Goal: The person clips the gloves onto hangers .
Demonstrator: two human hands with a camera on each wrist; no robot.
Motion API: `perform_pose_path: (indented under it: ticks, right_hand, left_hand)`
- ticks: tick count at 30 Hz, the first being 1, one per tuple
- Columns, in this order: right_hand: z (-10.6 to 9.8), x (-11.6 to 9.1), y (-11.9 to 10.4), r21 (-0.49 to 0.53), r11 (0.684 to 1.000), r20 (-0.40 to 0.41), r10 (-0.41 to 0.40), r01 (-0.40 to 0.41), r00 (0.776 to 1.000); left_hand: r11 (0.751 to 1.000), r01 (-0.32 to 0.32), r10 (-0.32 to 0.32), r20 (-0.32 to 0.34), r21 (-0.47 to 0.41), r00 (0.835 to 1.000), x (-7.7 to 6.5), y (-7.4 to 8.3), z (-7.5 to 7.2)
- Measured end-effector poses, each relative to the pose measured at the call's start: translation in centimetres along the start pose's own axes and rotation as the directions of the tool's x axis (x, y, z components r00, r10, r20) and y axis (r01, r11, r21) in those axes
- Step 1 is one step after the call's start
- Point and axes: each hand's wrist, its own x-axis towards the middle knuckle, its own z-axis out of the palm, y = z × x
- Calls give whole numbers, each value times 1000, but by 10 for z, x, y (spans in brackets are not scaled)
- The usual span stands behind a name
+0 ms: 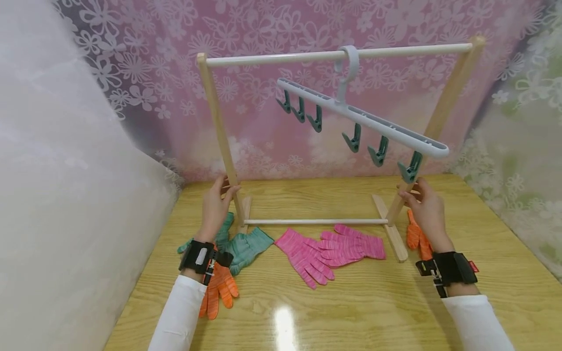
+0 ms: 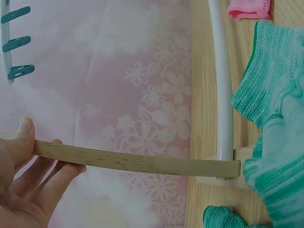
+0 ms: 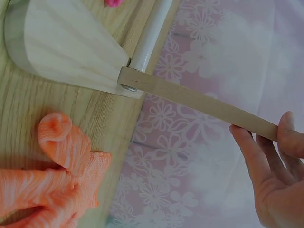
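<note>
A wooden rack [image 1: 215, 109] with white crossbars stands on the table, its posts on flat wooden feet. My left hand [image 1: 215, 204] grips the left post, thumb on one side and fingers on the other, as the left wrist view also shows. The right post is held likewise between thumb and fingers of my right hand [image 1: 425, 209]. From the top bar [image 1: 272, 59] hangs a white clip hanger [image 1: 395, 130], slanted toward the right front, with several dark green clips [image 1: 352, 139] along it; none carries anything.
Pink gloves [image 1: 307, 256] lie in front of the lower bar. Beneath my left forearm are green gloves [image 1: 250, 248] and an orange glove [image 1: 226, 285]. Another orange glove [image 1: 419, 236] lies beside the right foot. A patterned pink cloth [image 1: 263, 146] backs the table [image 1: 351, 312].
</note>
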Motion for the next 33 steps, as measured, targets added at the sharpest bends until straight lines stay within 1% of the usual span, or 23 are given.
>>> perform_pose_path:
  ticks: [5, 9, 15, 20, 27, 31, 33]
  right_hand:
    - [4, 4, 2, 4, 1000, 12, 15, -15, 1000]
    - [8, 10, 4, 4, 1000, 2, 12, -12, 1000]
    - [13, 19, 7, 20, 1000, -4, -3, 4, 1000]
    - [15, 24, 10, 8, 1000, -4, -6, 6, 1000]
    - [17, 31, 13, -14, 1000, -7, 16, -16, 1000]
    - [21, 37, 15, 2, 1000, -20, 20, -20, 1000]
    - [23, 40, 16, 15, 1000, -20, 10, -10, 1000]
  left_hand:
    - [1000, -13, 13, -9, 4, 1000, 3, -3, -1]
    - [1000, -13, 14, -19, 20, 1000, 7, -7, 0]
    - [998, -26, 28, -24, 50, 999, 16, -11, 2]
    - [997, -38, 39, -16, 64, 999, 23, -13, 6]
    - [998, -44, 45, -21, 51, 999, 30, -20, 13]
    - [999, -44, 45, -22, 27, 999, 35, -24, 15]
    - [999, -46, 47, -20, 19, 999, 38, -25, 16]
